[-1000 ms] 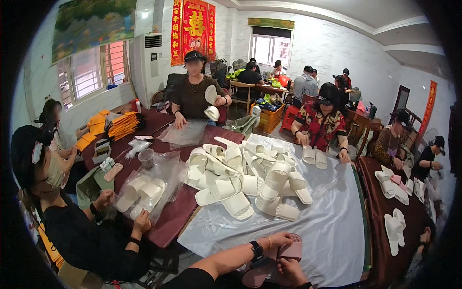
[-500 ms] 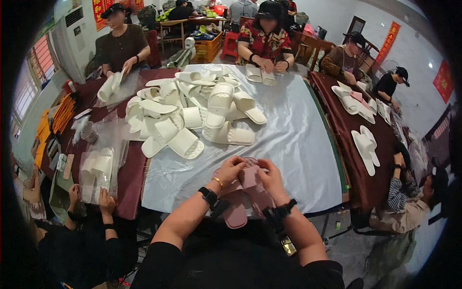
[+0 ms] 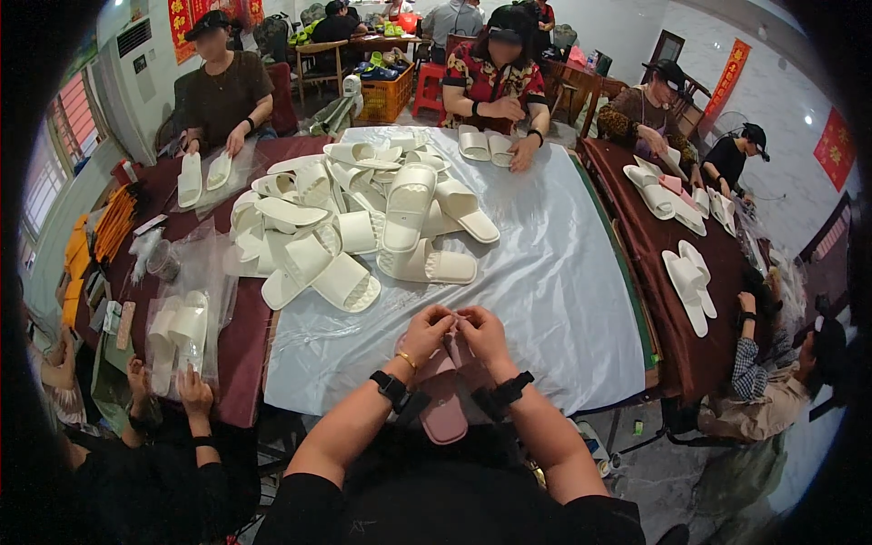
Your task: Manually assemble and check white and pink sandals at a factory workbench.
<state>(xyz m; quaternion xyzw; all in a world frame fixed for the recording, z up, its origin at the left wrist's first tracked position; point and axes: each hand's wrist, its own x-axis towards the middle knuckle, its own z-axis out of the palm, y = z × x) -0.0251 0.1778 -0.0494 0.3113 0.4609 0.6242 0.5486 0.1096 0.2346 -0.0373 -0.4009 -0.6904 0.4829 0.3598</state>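
Pink slippers (image 3: pixel 445 400) sit at the desk's (image 3: pixel 563 300) near edge, under both hands. Left hand (image 3: pixel 427 331) and right hand (image 3: pixel 484 334) meet fingertip to fingertip, pinched narrow on something small at the top strap. They look light, soft foam, best gripped by the strap. White slippers (image 3: pixel 363 222) lie heaped beyond.

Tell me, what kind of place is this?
Probably a small workshop where slippers get packed. A big pile of white slippers lies on the plastic-covered table, people sit around it, and both hands hold a pink slipper.
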